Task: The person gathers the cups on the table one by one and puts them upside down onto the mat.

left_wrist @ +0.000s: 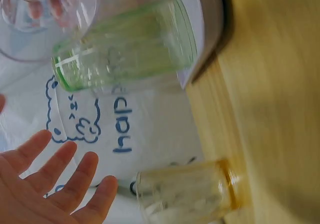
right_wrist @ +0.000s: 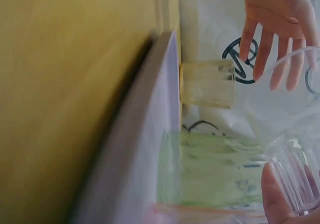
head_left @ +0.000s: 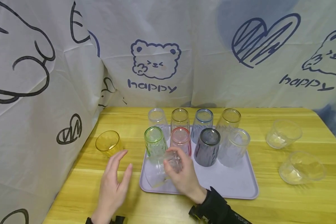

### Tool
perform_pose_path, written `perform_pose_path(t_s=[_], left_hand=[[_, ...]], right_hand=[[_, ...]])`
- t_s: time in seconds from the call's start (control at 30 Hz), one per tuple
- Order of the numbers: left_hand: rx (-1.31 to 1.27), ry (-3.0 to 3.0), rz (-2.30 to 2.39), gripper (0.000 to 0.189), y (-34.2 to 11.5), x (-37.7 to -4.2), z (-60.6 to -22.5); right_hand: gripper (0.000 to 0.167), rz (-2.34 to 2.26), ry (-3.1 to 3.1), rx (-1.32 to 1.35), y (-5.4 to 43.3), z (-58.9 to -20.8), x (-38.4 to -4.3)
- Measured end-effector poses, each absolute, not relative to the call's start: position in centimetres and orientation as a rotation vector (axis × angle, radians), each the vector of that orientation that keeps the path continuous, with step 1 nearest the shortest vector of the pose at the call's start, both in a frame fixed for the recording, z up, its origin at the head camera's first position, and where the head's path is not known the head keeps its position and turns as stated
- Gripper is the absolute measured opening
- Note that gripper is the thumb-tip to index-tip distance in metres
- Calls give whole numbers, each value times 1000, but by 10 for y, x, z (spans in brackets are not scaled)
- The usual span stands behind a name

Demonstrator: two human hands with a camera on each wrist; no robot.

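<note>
In the head view, my right hand (head_left: 183, 174) grips a clear glass (head_left: 154, 171) near its base. It is tilted above the front left of the lilac tray (head_left: 226, 185), its wide mouth toward my left hand. My left hand (head_left: 113, 183) is held apart from it with fingers spread, touching nothing. Close beyond its fingertips stands a yellow glass (head_left: 108, 144), upright on the table. Behind the held glass, a green glass (head_left: 154, 140) and a pink-rimmed glass (head_left: 180, 138) stand mouth down on the tray. The right wrist view shows my right fingers (right_wrist: 275, 194) on the ribbed glass.
Also upside down on the tray are a dark grey glass (head_left: 207, 151), a blue-rimmed glass (head_left: 203, 124) and several others in two rows. Two clear glasses, one farther back (head_left: 282, 135) and one nearer (head_left: 299, 169), stand upright at the right. A printed cloth (head_left: 212, 77) hangs behind the table.
</note>
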State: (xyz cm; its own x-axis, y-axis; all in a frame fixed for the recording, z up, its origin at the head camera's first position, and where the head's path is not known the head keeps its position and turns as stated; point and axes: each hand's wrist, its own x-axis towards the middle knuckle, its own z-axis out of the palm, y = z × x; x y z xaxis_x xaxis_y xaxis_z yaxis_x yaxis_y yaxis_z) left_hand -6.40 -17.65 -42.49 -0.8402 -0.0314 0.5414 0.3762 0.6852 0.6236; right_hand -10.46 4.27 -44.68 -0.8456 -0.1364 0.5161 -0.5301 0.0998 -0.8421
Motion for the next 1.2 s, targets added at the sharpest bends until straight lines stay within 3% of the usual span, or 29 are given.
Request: perform_pose_path(t_s=[0.3, 0.53, 1.2], left_hand=[[-218, -2431, -756, 46, -186, -71, -421], [-204, -2478, -669, 46, -188, -71, -419], [-190, -2589, -607, 48, -191, -71, -421]], right_hand=[[40, 1199, -2168, 936, 43, -436, -112], [46, 799, -2241, 1009, 31, -433, -111], [54, 498, -2380, 1112, 15, -445, -112]])
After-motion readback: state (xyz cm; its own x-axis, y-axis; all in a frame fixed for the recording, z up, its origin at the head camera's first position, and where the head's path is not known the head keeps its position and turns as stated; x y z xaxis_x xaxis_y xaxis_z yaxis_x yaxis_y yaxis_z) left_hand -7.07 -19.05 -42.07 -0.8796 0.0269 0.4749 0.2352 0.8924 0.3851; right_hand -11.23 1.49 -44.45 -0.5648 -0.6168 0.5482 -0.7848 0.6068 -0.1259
